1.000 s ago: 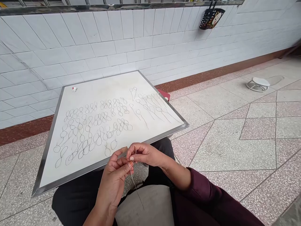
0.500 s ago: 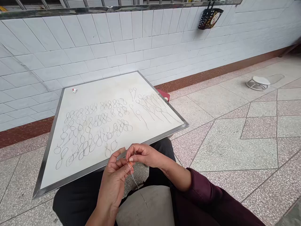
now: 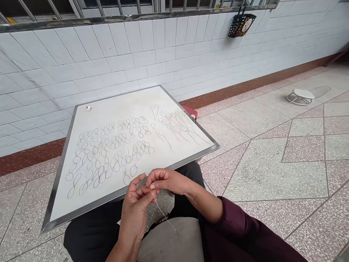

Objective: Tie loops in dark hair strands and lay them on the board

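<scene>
Between the thumb and fingertips of my left hand (image 3: 136,207) a thin wire (image 3: 165,217) is pinched, its tail slanting down over my lap. My right hand (image 3: 167,181) pinches the same wire just above, and the fingertips of both hands nearly touch. Part of the wire is hidden by the fingers. Both hands are at the near edge of a white board table (image 3: 114,103) with a metal rim. On it lie rows of thin wires bent into figure-eight loops (image 3: 120,140). At its right side lie several wires with one loop and a long straight tail (image 3: 177,129).
A small red and white object (image 3: 88,108) sits at the table's far left corner. Something red (image 3: 191,111) shows behind the table's right edge. A black basket (image 3: 241,25) hangs from the window ledge. A low white stool (image 3: 301,96) stands on the tiled floor.
The view has shifted slightly. Both hands stay pinched on the wire in nearly the same place, and the wire's tail has swung a little to the right.
</scene>
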A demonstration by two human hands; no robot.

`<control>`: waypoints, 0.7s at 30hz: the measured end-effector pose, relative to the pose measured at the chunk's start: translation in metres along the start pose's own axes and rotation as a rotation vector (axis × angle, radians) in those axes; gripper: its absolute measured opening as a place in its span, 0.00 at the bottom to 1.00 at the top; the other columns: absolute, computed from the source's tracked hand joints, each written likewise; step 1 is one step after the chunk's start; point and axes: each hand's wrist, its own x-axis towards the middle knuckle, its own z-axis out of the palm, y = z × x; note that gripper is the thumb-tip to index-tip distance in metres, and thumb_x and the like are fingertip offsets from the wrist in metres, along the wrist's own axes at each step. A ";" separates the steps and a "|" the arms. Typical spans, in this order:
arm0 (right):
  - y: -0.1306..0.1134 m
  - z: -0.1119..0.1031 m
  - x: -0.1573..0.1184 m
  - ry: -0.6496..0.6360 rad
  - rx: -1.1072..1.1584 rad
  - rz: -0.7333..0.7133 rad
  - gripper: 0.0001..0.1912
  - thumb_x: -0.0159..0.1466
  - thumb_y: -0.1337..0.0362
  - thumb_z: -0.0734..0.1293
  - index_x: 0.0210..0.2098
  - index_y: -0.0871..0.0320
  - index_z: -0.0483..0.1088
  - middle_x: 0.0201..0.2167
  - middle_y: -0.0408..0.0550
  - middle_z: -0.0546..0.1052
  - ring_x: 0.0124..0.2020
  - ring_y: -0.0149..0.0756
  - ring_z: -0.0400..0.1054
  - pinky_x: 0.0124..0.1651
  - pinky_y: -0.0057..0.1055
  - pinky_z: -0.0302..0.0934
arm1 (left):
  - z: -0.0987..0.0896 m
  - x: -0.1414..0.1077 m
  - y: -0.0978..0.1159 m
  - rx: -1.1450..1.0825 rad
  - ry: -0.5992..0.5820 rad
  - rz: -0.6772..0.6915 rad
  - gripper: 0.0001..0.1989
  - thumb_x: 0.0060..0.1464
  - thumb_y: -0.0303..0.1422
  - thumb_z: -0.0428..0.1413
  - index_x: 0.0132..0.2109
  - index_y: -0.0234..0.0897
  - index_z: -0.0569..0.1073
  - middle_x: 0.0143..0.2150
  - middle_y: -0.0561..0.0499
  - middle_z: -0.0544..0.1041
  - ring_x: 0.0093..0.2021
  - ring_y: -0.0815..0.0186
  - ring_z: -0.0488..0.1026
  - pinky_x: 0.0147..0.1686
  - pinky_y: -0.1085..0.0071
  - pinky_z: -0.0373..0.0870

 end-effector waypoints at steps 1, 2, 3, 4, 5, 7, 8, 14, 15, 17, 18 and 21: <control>0.001 0.001 0.000 0.022 0.013 0.007 0.16 0.57 0.55 0.77 0.36 0.61 0.74 0.28 0.40 0.74 0.28 0.25 0.67 0.36 0.26 0.60 | 0.000 0.000 -0.001 -0.003 0.003 0.007 0.35 0.39 0.33 0.71 0.56 0.37 0.69 0.23 0.59 0.74 0.25 0.68 0.69 0.32 0.70 0.65; 0.003 0.002 0.001 0.039 0.026 0.007 0.16 0.57 0.55 0.77 0.36 0.61 0.74 0.28 0.39 0.74 0.28 0.25 0.67 0.35 0.26 0.60 | -0.001 0.001 -0.001 -0.006 0.003 0.013 0.35 0.39 0.33 0.71 0.55 0.37 0.69 0.22 0.59 0.74 0.25 0.68 0.69 0.33 0.70 0.65; 0.005 0.003 0.002 0.050 0.037 0.001 0.17 0.57 0.55 0.77 0.36 0.61 0.74 0.28 0.39 0.74 0.27 0.25 0.67 0.35 0.26 0.60 | -0.001 0.001 -0.002 -0.009 0.002 0.019 0.35 0.39 0.33 0.71 0.55 0.37 0.69 0.22 0.59 0.74 0.25 0.68 0.69 0.33 0.70 0.65; 0.007 0.005 0.004 0.052 0.043 -0.009 0.17 0.56 0.55 0.77 0.36 0.60 0.74 0.28 0.39 0.74 0.27 0.25 0.67 0.35 0.27 0.61 | -0.002 0.002 -0.002 -0.012 0.003 0.025 0.34 0.39 0.33 0.71 0.55 0.37 0.69 0.22 0.59 0.74 0.25 0.68 0.69 0.33 0.70 0.65; 0.009 0.006 0.005 0.054 0.042 -0.026 0.17 0.56 0.55 0.77 0.36 0.60 0.74 0.28 0.39 0.74 0.27 0.26 0.67 0.35 0.27 0.61 | -0.002 0.003 -0.002 -0.018 0.006 0.030 0.34 0.39 0.33 0.71 0.55 0.37 0.69 0.23 0.59 0.74 0.25 0.68 0.69 0.33 0.70 0.66; 0.013 0.011 0.008 0.090 0.028 -0.070 0.18 0.56 0.53 0.78 0.36 0.60 0.74 0.27 0.38 0.73 0.26 0.26 0.67 0.35 0.27 0.61 | -0.004 0.004 -0.001 -0.037 0.020 0.050 0.34 0.40 0.33 0.71 0.55 0.37 0.69 0.23 0.59 0.75 0.26 0.69 0.69 0.35 0.70 0.66; 0.015 0.013 0.009 0.125 0.018 -0.089 0.19 0.56 0.52 0.77 0.36 0.59 0.74 0.27 0.38 0.73 0.26 0.26 0.66 0.35 0.27 0.61 | -0.005 0.005 0.000 -0.050 0.028 0.065 0.33 0.40 0.33 0.71 0.55 0.37 0.70 0.23 0.59 0.75 0.26 0.69 0.70 0.36 0.69 0.67; 0.013 0.021 0.003 0.226 -0.063 -0.138 0.23 0.64 0.43 0.69 0.38 0.60 0.73 0.30 0.42 0.73 0.29 0.27 0.65 0.35 0.28 0.61 | -0.010 0.003 0.003 -0.036 0.062 0.154 0.32 0.44 0.33 0.70 0.56 0.40 0.70 0.25 0.59 0.75 0.28 0.69 0.71 0.40 0.68 0.68; 0.011 0.022 0.001 0.224 -0.084 -0.146 0.23 0.64 0.43 0.68 0.37 0.60 0.72 0.30 0.42 0.73 0.29 0.28 0.65 0.35 0.28 0.61 | -0.010 0.002 0.003 -0.023 0.070 0.162 0.32 0.44 0.33 0.70 0.56 0.39 0.70 0.25 0.59 0.75 0.28 0.68 0.71 0.41 0.68 0.68; 0.009 0.023 -0.001 0.228 -0.136 -0.157 0.24 0.64 0.42 0.68 0.35 0.59 0.70 0.30 0.43 0.73 0.29 0.28 0.65 0.34 0.28 0.61 | -0.010 0.000 0.002 -0.007 0.084 0.176 0.31 0.45 0.34 0.70 0.56 0.39 0.70 0.26 0.58 0.76 0.30 0.67 0.72 0.42 0.67 0.69; 0.008 0.024 -0.001 0.234 -0.165 -0.159 0.24 0.64 0.42 0.68 0.34 0.59 0.70 0.29 0.42 0.72 0.28 0.28 0.64 0.34 0.28 0.61 | -0.009 0.000 0.002 -0.005 0.088 0.184 0.31 0.45 0.34 0.70 0.56 0.39 0.71 0.26 0.58 0.76 0.30 0.67 0.73 0.42 0.67 0.69; 0.008 0.028 0.000 0.271 -0.214 -0.152 0.24 0.62 0.41 0.69 0.32 0.59 0.68 0.26 0.41 0.71 0.25 0.28 0.63 0.32 0.28 0.61 | -0.008 0.000 0.000 -0.019 0.090 0.198 0.31 0.44 0.34 0.70 0.55 0.39 0.71 0.26 0.58 0.76 0.31 0.67 0.73 0.43 0.66 0.69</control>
